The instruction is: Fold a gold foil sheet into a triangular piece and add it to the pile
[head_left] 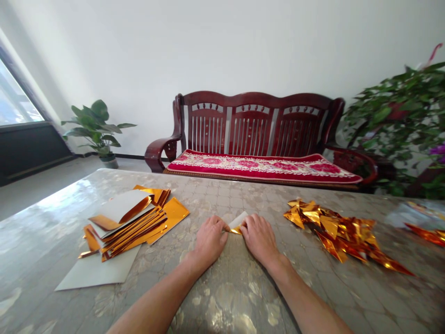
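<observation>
Both hands rest on the table near its middle, pinching one small sheet of gold foil paper (238, 223) between them. My left hand (209, 240) grips the sheet's left edge with curled fingers. My right hand (257, 236) presses the right side, fingers closed over it. The sheet shows its white back and a gold corner between the hands; most of it is hidden under my fingers.
A fanned stack of flat gold sheets (134, 221) lies to the left, over a white sheet (95, 271). A heap of folded gold pieces (342, 234) lies to the right. Beyond the patterned table (229, 287) stand a wooden bench (257, 134) and potted plants (97, 130).
</observation>
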`<action>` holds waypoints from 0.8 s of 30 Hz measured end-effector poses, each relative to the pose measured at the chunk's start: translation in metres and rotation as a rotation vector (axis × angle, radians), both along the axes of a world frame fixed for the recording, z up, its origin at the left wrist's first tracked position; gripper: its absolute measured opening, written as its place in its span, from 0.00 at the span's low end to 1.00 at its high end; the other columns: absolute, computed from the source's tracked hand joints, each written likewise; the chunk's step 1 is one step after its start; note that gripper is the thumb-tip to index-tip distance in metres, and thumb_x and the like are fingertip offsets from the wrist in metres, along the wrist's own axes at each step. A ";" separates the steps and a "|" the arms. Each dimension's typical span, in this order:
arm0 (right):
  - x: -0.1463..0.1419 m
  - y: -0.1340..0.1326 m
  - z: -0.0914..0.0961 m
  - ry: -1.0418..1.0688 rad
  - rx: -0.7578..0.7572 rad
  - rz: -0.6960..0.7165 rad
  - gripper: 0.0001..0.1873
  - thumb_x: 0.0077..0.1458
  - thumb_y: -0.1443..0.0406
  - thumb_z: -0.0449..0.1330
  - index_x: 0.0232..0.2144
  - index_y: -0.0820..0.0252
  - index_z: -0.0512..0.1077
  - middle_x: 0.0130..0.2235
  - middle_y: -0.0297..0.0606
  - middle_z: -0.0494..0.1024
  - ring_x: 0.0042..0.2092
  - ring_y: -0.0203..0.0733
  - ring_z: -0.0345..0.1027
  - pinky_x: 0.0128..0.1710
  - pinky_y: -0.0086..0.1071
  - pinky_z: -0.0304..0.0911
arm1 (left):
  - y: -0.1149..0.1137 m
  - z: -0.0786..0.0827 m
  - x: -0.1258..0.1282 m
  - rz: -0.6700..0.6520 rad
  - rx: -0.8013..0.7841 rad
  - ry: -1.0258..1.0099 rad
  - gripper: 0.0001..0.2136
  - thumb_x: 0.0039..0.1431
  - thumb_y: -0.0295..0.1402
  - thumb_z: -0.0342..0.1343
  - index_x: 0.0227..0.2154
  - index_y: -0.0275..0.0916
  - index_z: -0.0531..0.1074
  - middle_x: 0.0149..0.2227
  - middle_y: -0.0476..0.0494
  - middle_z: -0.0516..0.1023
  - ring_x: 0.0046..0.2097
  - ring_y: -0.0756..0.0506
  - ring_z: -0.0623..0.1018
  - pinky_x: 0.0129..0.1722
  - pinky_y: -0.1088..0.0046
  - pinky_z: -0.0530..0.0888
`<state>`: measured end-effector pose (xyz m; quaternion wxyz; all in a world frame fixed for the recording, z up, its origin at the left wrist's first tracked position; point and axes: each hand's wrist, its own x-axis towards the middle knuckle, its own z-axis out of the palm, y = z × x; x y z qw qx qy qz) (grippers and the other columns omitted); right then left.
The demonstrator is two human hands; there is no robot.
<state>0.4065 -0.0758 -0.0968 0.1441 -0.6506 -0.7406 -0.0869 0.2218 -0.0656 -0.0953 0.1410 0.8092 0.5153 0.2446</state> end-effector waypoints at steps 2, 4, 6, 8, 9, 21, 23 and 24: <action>0.000 0.000 0.001 -0.006 -0.006 -0.002 0.04 0.62 0.63 0.58 0.35 0.57 0.69 0.39 0.38 0.72 0.43 0.46 0.63 0.41 0.36 0.53 | 0.002 0.000 0.001 0.014 -0.026 -0.004 0.08 0.58 0.27 0.54 0.36 0.42 0.77 0.41 0.45 0.74 0.47 0.44 0.73 0.48 0.69 0.67; 0.000 -0.001 0.001 -0.010 -0.013 -0.001 0.04 0.62 0.63 0.58 0.35 0.57 0.69 0.39 0.38 0.72 0.43 0.46 0.63 0.41 0.36 0.53 | 0.004 0.001 0.002 0.022 -0.053 0.000 0.07 0.58 0.28 0.54 0.34 0.42 0.77 0.41 0.45 0.74 0.46 0.44 0.73 0.47 0.69 0.68; -0.001 -0.001 0.002 -0.015 -0.017 0.002 0.04 0.62 0.63 0.58 0.36 0.57 0.69 0.40 0.38 0.72 0.43 0.46 0.63 0.41 0.36 0.53 | 0.006 0.001 0.003 0.029 -0.069 0.008 0.07 0.58 0.29 0.54 0.34 0.42 0.77 0.42 0.45 0.74 0.46 0.44 0.73 0.47 0.69 0.68; -0.001 -0.001 0.003 -0.025 -0.020 0.004 0.03 0.62 0.63 0.58 0.36 0.57 0.69 0.40 0.39 0.72 0.44 0.46 0.63 0.42 0.36 0.53 | 0.007 0.002 0.003 0.030 -0.082 0.016 0.07 0.58 0.30 0.54 0.34 0.42 0.77 0.42 0.44 0.74 0.47 0.44 0.73 0.48 0.69 0.67; -0.002 -0.001 0.004 -0.031 -0.019 0.006 0.03 0.62 0.63 0.58 0.36 0.57 0.69 0.40 0.39 0.72 0.44 0.46 0.63 0.42 0.36 0.54 | 0.007 0.003 0.003 0.027 -0.089 0.020 0.07 0.58 0.30 0.54 0.34 0.42 0.78 0.43 0.44 0.73 0.47 0.44 0.73 0.49 0.69 0.67; -0.006 -0.003 0.004 0.054 -0.041 0.141 0.07 0.63 0.70 0.52 0.37 0.56 0.69 0.40 0.37 0.72 0.42 0.41 0.66 0.37 0.31 0.55 | 0.006 0.011 0.000 -0.039 -0.076 0.048 0.08 0.57 0.31 0.55 0.31 0.44 0.80 0.42 0.44 0.73 0.47 0.44 0.71 0.49 0.67 0.66; -0.005 -0.003 0.004 0.100 -0.080 0.175 0.09 0.63 0.72 0.50 0.37 0.56 0.69 0.41 0.37 0.72 0.42 0.39 0.66 0.36 0.30 0.55 | 0.006 0.010 0.001 -0.047 -0.068 0.050 0.07 0.57 0.31 0.55 0.31 0.44 0.79 0.42 0.44 0.73 0.46 0.43 0.71 0.49 0.67 0.66; -0.004 -0.004 0.005 0.123 -0.092 0.187 0.10 0.62 0.72 0.50 0.37 0.56 0.69 0.41 0.37 0.72 0.42 0.39 0.67 0.36 0.29 0.55 | 0.006 0.009 0.001 -0.052 -0.063 0.049 0.07 0.57 0.31 0.55 0.30 0.44 0.79 0.42 0.44 0.73 0.46 0.43 0.71 0.49 0.67 0.66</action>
